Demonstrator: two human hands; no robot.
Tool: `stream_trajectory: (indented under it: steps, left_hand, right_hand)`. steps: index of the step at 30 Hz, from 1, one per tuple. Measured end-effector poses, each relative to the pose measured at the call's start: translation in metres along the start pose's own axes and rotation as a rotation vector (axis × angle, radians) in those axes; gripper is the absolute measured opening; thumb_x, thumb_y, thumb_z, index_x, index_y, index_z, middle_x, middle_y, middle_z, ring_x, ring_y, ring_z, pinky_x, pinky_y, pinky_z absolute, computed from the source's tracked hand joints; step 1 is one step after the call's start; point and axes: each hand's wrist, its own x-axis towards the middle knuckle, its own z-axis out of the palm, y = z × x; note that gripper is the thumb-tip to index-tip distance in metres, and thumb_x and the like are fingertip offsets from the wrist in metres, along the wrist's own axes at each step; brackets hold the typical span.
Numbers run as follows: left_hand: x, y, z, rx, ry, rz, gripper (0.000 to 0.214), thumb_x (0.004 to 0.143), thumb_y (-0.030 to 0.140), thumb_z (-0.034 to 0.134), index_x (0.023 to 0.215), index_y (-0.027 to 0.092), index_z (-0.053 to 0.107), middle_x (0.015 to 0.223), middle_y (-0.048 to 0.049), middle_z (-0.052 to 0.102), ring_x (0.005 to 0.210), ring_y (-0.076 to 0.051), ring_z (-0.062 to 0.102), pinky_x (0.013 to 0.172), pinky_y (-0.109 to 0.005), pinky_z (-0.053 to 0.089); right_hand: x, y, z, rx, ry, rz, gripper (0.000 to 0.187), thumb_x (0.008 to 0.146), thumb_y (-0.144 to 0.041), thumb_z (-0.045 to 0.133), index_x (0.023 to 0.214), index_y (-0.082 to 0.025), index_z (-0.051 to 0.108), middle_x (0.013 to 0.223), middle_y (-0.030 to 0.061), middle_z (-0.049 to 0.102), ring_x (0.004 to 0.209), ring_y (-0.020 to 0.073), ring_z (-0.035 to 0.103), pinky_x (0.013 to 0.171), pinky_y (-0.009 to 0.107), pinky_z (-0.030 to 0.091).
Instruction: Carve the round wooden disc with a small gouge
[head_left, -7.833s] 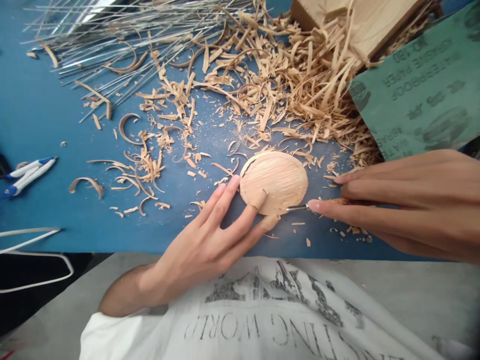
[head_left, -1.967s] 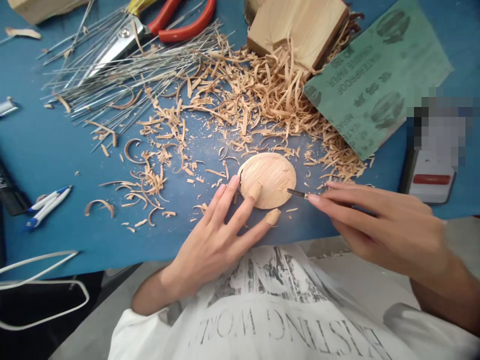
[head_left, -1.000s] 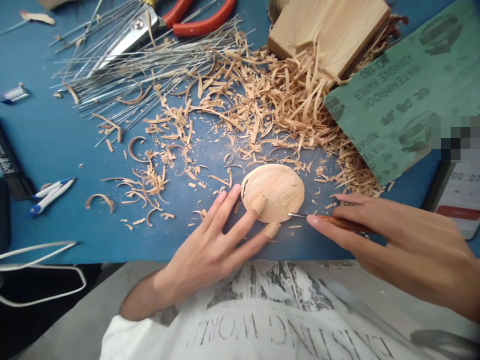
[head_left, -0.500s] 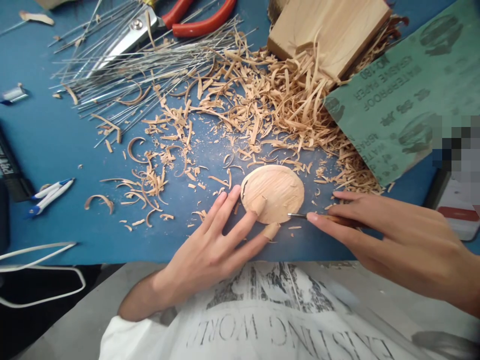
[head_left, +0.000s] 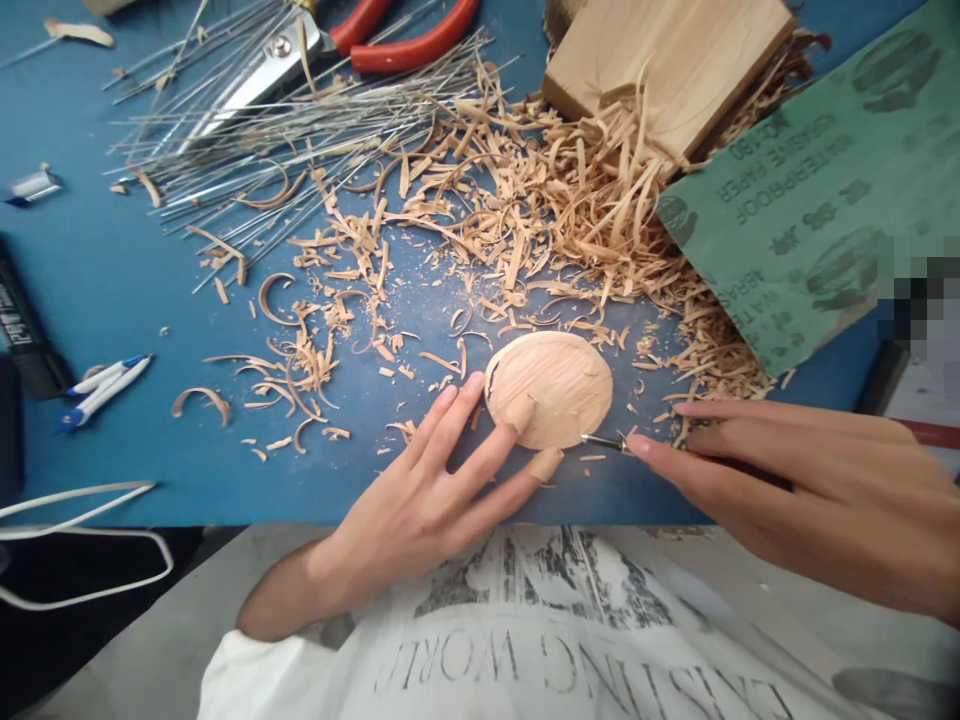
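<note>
The wooden disc [head_left: 566,375] may slip and the carving tool [head_left: 606,442], clamped in the right hand [head_left: 810,470], strike the thumb [head_left: 547,464], if the left hand [head_left: 431,485], fingers spread, presses too weakly.

A blue worktop [head_left: 97,270] is filling most of the view, its front edge running nearly level. Below, a grey floor [head_left: 142,640] is showing, and a dark area [head_left: 52,640], too dim to make out, is lying at the lower left. Soft light is paling the blue surface toward the middle.
</note>
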Motion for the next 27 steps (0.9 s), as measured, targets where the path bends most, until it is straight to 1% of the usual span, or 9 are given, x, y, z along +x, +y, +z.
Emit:
stream_trajectory:
  steps: [2, 5, 12, 16, 21, 22, 24, 26, 27]
  left_hand:
    - [0.000, 0.000, 0.001, -0.006, 0.005, -0.004, 0.070, 0.111, 0.018, 0.075, 0.178, 0.020, 0.055, 0.172, -0.0176, 0.065, 0.187, -0.052, 0.008, 0.141, -0.071, 0.048]
    - [-0.001, 0.000, 0.001, -0.022, 0.010, -0.006, 0.068, 0.111, 0.017, 0.074, 0.177, 0.021, 0.056, 0.175, -0.0183, 0.062, 0.187, -0.052, 0.007, 0.141, -0.072, 0.048]
    - [0.001, -0.002, -0.001, -0.043, 0.006, -0.002, 0.069, 0.112, 0.018, 0.076, 0.177, 0.019, 0.056, 0.171, -0.0191, 0.064, 0.187, -0.052, 0.006, 0.144, -0.074, 0.042]
    - [0.002, -0.002, -0.003, -0.032, 0.003, -0.001, 0.069, 0.112, 0.023, 0.078, 0.177, 0.020, 0.057, 0.165, -0.0171, 0.070, 0.187, -0.050, 0.007, 0.144, -0.072, 0.044]
    - [0.003, -0.002, -0.004, -0.027, -0.004, 0.006, 0.067, 0.112, 0.024, 0.078, 0.176, 0.020, 0.058, 0.162, -0.0157, 0.072, 0.187, -0.050, 0.005, 0.143, -0.071, 0.046]
    - [0.003, -0.002, -0.004, -0.028, -0.002, 0.005, 0.065, 0.113, 0.024, 0.077, 0.175, 0.020, 0.059, 0.161, -0.0155, 0.072, 0.187, -0.050, 0.005, 0.143, -0.071, 0.046]
    - [0.003, -0.001, -0.003, -0.034, -0.001, -0.001, 0.064, 0.113, 0.024, 0.076, 0.175, 0.020, 0.060, 0.162, -0.0153, 0.072, 0.187, -0.050, 0.006, 0.144, -0.071, 0.044]
    - [0.002, -0.001, -0.003, -0.038, -0.002, -0.007, 0.065, 0.113, 0.024, 0.077, 0.175, 0.020, 0.060, 0.164, -0.0156, 0.071, 0.187, -0.049, 0.007, 0.145, -0.071, 0.042]
    - [0.002, -0.001, -0.003, -0.039, -0.003, -0.008, 0.065, 0.113, 0.024, 0.077, 0.175, 0.020, 0.059, 0.165, -0.0157, 0.071, 0.187, -0.049, 0.007, 0.146, -0.071, 0.041]
  right_hand:
    - [0.000, 0.002, -0.002, -0.024, -0.042, -0.097, 0.072, 0.104, -0.004, 0.065, 0.168, -0.036, 0.069, 0.127, 0.0011, 0.085, 0.122, 0.0249, 0.083, 0.118, 0.038, 0.067]
    - [0.003, 0.007, -0.006, -0.040, -0.046, -0.131, 0.076, 0.103, 0.000, 0.066, 0.173, -0.030, 0.064, 0.130, 0.0047, 0.083, 0.129, 0.0271, 0.081, 0.126, 0.042, 0.064]
    - [0.024, 0.012, -0.018, 0.015, -0.084, -0.225, 0.070, 0.106, 0.002, 0.058, 0.173, -0.015, 0.055, 0.110, 0.0052, 0.075, 0.114, 0.0230, 0.076, 0.123, 0.041, 0.063]
    - [0.033, 0.010, -0.024, 0.000, -0.089, -0.252, 0.064, 0.107, 0.003, 0.054, 0.169, -0.013, 0.058, 0.101, 0.0034, 0.071, 0.108, 0.0212, 0.072, 0.118, 0.039, 0.064]
    - [0.030, 0.011, -0.025, -0.082, -0.086, -0.276, 0.059, 0.112, -0.011, 0.068, 0.170, -0.011, 0.058, 0.112, 0.0061, 0.080, 0.111, 0.0213, 0.075, 0.136, 0.043, 0.054]
    - [0.028, 0.012, -0.025, -0.132, -0.112, -0.275, 0.060, 0.112, -0.012, 0.068, 0.171, -0.012, 0.057, 0.114, 0.0071, 0.081, 0.112, 0.0229, 0.075, 0.131, 0.045, 0.057]
    - [0.025, 0.013, -0.025, -0.234, -0.175, -0.258, 0.062, 0.112, -0.010, 0.062, 0.173, -0.015, 0.057, 0.110, 0.0077, 0.079, 0.104, 0.0255, 0.075, 0.110, 0.046, 0.065]
    - [0.023, 0.011, -0.025, -0.285, -0.203, -0.247, 0.066, 0.111, -0.008, 0.055, 0.176, -0.017, 0.054, 0.109, 0.0080, 0.078, 0.099, 0.0269, 0.075, 0.093, 0.045, 0.065]
    - [0.022, 0.009, -0.026, -0.285, -0.198, -0.240, 0.069, 0.110, -0.007, 0.053, 0.179, -0.019, 0.051, 0.112, 0.0083, 0.079, 0.101, 0.0275, 0.076, 0.090, 0.045, 0.064]
